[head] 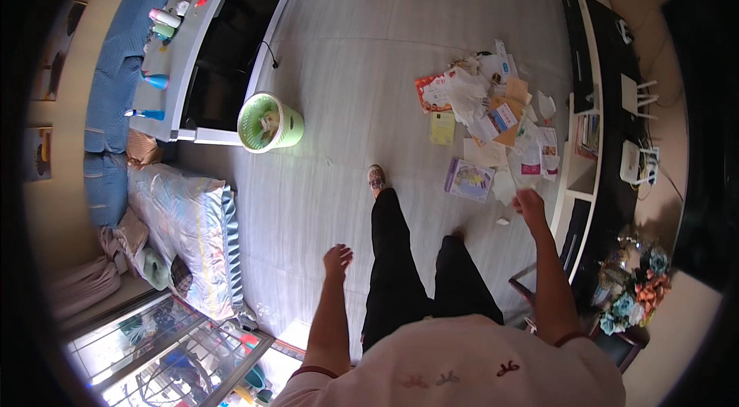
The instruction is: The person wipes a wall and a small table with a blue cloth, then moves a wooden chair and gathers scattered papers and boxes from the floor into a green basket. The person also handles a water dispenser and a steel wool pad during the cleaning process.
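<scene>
My left hand (pixel 337 260) hangs over the floor beside my leg, its fingers loosely curled and apart, with nothing visible in it. My right hand (pixel 528 202) is at the lower edge of a scattered paper pile, its fingers curled; it overlaps a pale scrap of paper (pixel 504 186), and whether it holds anything cannot be told. The pile has a red-and-white printed sheet (pixel 433 93), a crumpled translucent plastic bag (pixel 466 96), a brown envelope (pixel 508 132), a yellow-green booklet (pixel 442 128) and a purple-edged printed box or booklet (pixel 469 179).
A green perforated waste basket (pixel 291 128) holding some litter stands by the low table (pixel 193 69) on the left. A long TV cabinet (pixel 594 176) runs along the right, with a flower arrangement (pixel 641 291) near its end. A cushioned seat (pixel 179 234) is at lower left.
</scene>
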The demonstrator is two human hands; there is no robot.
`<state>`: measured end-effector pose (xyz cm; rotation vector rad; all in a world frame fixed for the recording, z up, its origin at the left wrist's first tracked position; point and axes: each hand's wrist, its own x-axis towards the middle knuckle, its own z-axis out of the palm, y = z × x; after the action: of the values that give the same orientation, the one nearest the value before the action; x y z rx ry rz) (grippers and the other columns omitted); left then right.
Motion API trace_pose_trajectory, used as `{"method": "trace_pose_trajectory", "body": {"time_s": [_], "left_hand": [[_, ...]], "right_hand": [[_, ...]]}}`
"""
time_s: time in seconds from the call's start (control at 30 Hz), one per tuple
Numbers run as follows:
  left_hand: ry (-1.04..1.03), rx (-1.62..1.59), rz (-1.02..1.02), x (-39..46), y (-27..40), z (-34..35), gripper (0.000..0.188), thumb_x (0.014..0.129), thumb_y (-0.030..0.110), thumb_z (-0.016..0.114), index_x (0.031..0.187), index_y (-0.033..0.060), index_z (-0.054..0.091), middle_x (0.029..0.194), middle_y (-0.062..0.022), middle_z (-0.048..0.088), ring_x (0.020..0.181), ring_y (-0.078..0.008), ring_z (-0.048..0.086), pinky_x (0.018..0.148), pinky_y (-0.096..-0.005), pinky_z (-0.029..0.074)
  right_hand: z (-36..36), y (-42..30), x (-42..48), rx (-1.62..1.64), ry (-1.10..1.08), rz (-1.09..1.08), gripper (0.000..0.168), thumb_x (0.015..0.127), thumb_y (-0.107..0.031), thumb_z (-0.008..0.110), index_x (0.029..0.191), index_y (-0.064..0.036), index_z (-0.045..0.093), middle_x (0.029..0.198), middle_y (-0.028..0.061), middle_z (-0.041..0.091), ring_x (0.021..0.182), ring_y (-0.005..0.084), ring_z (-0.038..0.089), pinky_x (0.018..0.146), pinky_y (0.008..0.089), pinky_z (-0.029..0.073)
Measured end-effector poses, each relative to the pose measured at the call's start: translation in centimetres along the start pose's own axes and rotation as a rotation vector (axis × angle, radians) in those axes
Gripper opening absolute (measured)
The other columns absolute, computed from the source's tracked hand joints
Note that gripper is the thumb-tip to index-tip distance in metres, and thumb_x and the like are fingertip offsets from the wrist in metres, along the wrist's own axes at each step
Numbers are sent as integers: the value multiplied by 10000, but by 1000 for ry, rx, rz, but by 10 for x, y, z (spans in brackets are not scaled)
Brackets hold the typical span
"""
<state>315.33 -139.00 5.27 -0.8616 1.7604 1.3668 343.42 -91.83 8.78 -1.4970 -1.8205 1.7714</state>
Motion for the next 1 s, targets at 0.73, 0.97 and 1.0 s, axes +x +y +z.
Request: {"method": "trace_pose_trajectory", "body": {"time_s": [0.73,0.97,1.0], "left_hand": [[423,1395,459,564,297,-41,378,884,247,550,1106,-59,570,1082,-200,604,934,-330,612,818,-434,517],[12,277,361,619,255,-31,163,806,72,588,868,-78,603,870,-160,619,799,-245,605,762,-371,541],[-36,-192,245,610,262,-16,132,797,47,550,841,-70,592,863,-152,608,806,-244,589,759,-366,531]], "right_hand": [[215,-5,-2,133,40,796,232,946,-213,483,1052,-24,566,898,74,627,803,134,598,730,269,483],[239,22,1,179,-79,710,180,937,-169,491,1025,-24,550,861,72,629,783,129,613,679,258,503],[241,30,5,201,-81,681,171,935,-165,492,1016,-26,548,856,71,627,775,127,611,671,255,502]]}}
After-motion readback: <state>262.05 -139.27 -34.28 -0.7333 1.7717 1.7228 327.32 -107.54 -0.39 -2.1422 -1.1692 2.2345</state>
